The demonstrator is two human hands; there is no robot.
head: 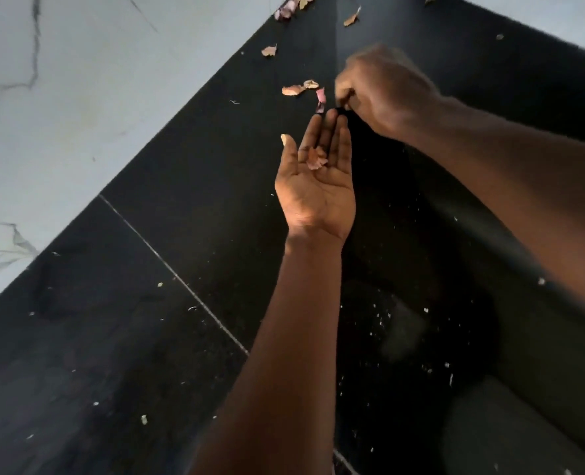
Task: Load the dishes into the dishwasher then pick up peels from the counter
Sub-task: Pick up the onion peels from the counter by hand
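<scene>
Peels (317,158) are held loosely on the upturned left hand (315,190), its grip slack and fingers straight, and could be spilled if the palm is tilted or bumped by the right hand (383,87). More scraps (294,90) are scattered on the black bench (188,173) just beyond. The right hand is poised knuckles-up beside them, fingers curled; whether its grip is closed on anything cannot be told through the blur.

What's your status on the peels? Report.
Left hand open, palm up, peel scraps on it. Right hand curled over the counter, blurred, grip unclear. Loose peels beyond it, nothing blocking.
</scene>
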